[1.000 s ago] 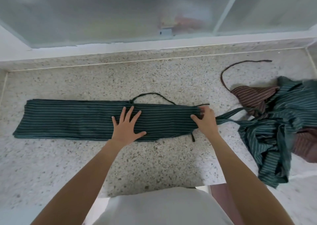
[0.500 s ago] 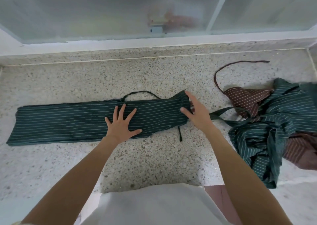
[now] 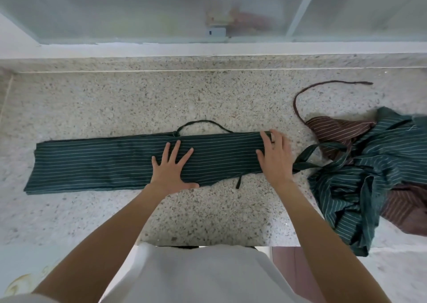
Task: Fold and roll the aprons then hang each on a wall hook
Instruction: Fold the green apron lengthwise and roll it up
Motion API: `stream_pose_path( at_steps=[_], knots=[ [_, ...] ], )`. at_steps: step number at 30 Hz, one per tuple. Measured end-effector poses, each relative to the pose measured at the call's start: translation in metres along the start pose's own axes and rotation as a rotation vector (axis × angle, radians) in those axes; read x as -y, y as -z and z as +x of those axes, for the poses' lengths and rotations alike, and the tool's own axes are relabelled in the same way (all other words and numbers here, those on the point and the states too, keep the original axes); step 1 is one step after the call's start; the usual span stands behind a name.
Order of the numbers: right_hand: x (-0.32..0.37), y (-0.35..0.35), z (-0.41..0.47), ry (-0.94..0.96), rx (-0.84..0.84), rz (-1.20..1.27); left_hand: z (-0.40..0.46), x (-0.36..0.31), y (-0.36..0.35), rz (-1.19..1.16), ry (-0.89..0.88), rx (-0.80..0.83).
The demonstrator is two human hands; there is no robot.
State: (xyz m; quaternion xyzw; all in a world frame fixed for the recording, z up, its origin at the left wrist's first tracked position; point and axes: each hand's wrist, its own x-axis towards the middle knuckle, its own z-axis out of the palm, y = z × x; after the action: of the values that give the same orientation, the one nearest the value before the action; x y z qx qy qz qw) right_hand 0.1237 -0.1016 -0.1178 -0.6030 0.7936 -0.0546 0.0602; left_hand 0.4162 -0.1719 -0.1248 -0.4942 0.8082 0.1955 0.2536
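Apron [image 3: 97,162] lies folded into a long green strip on the counter [image 3: 115,99]; I judge rolling has barely begun. My left hand [image 3: 172,168] presses it flat, fingers spread; my right hand [image 3: 275,157] lies with fingers extended over its right end. The pile [image 3: 374,164] of unfolded aprons waits just right; no hooks visible.

A dark green pinstriped apron [image 3: 111,162] lies folded into a long flat band running left to right on the speckled surface [image 3: 208,215], a tie loop [image 3: 203,125] at its far edge. Right of it, green [image 3: 369,175] and maroon aprons [image 3: 339,129] lie crumpled together.
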Motion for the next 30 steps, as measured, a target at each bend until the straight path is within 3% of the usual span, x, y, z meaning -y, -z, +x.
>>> stream_pose_path(
  at_steps=[4,7,13,16,19,23,30],
  knots=[
    [0.055,0.004,-0.012,0.171,-0.04,0.132,-0.016,0.016,-0.004,-0.373,-0.05,-0.227],
    [0.103,-0.001,-0.019,0.272,0.052,0.223,-0.029,0.042,-0.013,-0.586,-0.051,-0.359],
    [0.233,-0.028,-0.033,0.445,0.322,0.37,-0.067,0.138,-0.051,-0.507,0.289,-0.481],
    [0.283,-0.044,-0.038,0.387,0.359,0.393,-0.08,0.181,-0.058,-0.504,0.348,-0.498],
    [0.318,-0.065,-0.043,0.257,0.363,0.26,-0.092,0.231,-0.063,-0.516,0.39,-0.53],
    [0.317,-0.087,-0.056,0.23,0.382,0.052,-0.105,0.276,-0.072,-0.531,0.438,-0.56],
    [0.311,-0.09,-0.065,0.246,0.28,0.222,-0.119,0.31,-0.076,-0.636,0.6,-0.485]
  ],
)
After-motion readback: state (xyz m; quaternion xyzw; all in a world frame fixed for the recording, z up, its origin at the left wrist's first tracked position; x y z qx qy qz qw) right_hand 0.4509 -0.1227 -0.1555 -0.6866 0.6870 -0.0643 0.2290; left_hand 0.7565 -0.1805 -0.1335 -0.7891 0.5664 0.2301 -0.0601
